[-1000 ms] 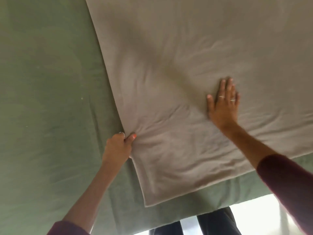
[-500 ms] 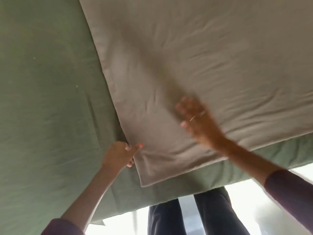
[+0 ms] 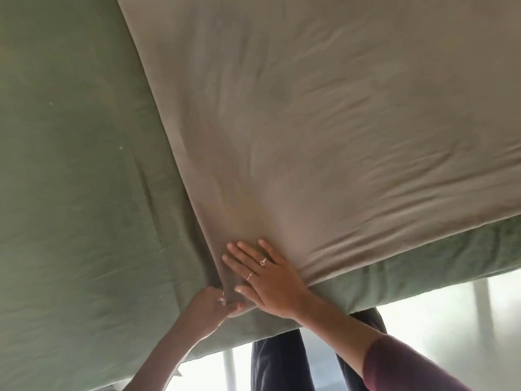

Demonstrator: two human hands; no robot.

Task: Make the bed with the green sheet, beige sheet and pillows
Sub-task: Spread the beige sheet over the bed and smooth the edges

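The green sheet point(image 3: 73, 193) covers the bed and fills the left of the head view. The beige sheet point(image 3: 324, 122) lies over it on the right, wrinkled, its near corner at the bed's front edge. My left hand point(image 3: 210, 306) pinches that near corner between thumb and fingers. My right hand point(image 3: 267, 277), with rings on two fingers, lies flat and spread on the same corner, right beside my left hand. No pillows are in view.
The bed's front edge point(image 3: 394, 280) runs across the lower right, draped in green. Beyond it are my dark trouser legs point(image 3: 279, 362) and a pale floor point(image 3: 451, 320).
My right hand has swept from the middle of the beige sheet down and left to its near corner. My left hand has kept its hold on the edge, and the corner has slid toward the bed's front.
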